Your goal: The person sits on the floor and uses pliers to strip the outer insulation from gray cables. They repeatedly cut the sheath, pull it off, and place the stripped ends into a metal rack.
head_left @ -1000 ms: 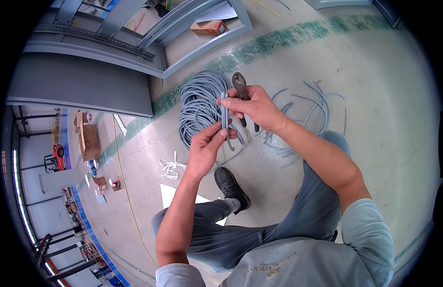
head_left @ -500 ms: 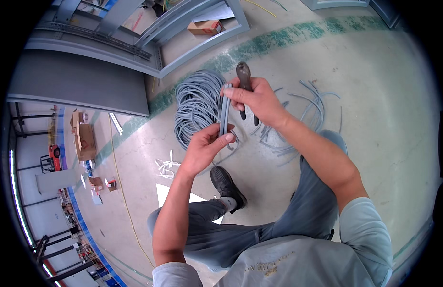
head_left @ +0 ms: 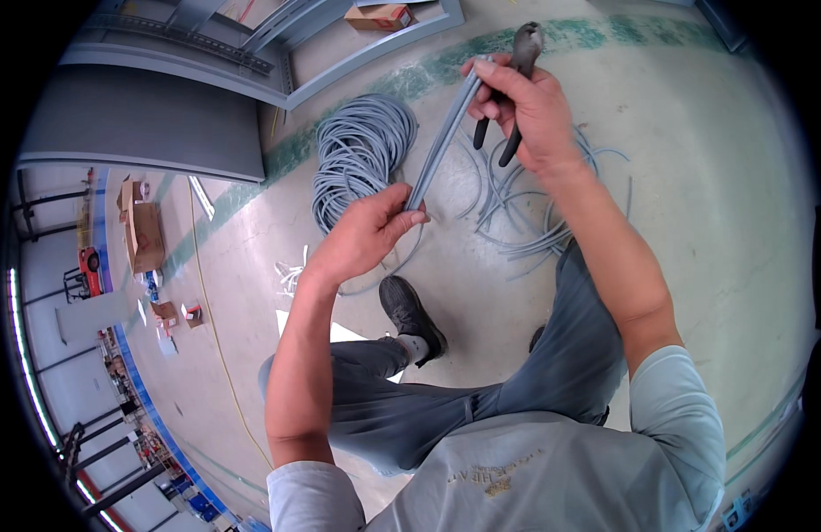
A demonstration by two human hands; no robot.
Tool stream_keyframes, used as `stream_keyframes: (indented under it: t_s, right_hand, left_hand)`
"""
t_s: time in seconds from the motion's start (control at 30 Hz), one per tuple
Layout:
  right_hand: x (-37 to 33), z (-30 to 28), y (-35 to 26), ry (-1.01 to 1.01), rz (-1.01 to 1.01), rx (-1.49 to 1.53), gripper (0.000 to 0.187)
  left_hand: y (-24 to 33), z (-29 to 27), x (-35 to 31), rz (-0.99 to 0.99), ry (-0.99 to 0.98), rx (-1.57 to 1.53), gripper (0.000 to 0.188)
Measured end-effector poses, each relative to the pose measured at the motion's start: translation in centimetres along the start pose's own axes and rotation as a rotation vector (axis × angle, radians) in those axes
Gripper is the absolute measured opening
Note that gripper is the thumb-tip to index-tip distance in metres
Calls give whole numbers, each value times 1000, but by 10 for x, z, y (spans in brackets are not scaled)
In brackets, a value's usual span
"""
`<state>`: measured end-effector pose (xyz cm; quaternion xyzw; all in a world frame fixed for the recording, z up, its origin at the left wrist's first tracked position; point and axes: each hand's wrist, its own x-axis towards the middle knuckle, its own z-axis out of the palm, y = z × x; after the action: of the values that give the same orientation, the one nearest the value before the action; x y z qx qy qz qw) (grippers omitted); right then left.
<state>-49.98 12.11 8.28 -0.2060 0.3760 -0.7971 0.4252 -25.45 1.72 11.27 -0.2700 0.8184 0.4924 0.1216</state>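
Note:
Two grey cable lengths [head_left: 444,137], lying side by side, are stretched between my hands at a slant. My left hand [head_left: 371,230] is closed, pinching their lower part between thumb and fingers. With thumb and forefinger, my right hand [head_left: 536,115] grips the upper end. Tucked in that same hand are hand cutters [head_left: 527,44], head up and dark handles pointing down; their jaws are too blurred to read. Just beyond my left hand a large coil of grey cable [head_left: 362,142] lies on the floor. Loose cable pieces [head_left: 535,235] are scattered below my right hand.
A grey metal cabinet frame [head_left: 366,51] and panel [head_left: 144,133] lie at the far left. Cardboard boxes [head_left: 144,235] stand at left. White strips [head_left: 291,273] and a white sheet [head_left: 326,332] lie near my shoe [head_left: 410,317]. A yellow line [head_left: 217,332] runs along the floor.
My right hand has moved up and right with the cutters, and my left hand slightly left and up. A longer stretch of the cable now shows between them.

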Motion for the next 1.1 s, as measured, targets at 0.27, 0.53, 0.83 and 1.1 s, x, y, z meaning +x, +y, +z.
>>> stream_keyframes:
  t_s: [0.27, 0.53, 0.83, 1.1]
  right_hand:
    - [-21, 35, -29, -63, -224, -213, 18]
    - [-65, 55, -9, -539, -393, -370, 20]
    - [-116, 80, 9, -966, -661, -495, 31]
    - [-150, 84, 36, -1206, -588, -540, 23]
  left_hand:
    - [-29, 7, 2, 222, 580, 435, 22]
    - [-40, 37, -13, -539, 75, -1074, 79]
    - [-22, 52, -31, -534, 177, -1382, 34]
    - [-81, 72, -46, -499, 478, -1436, 12]
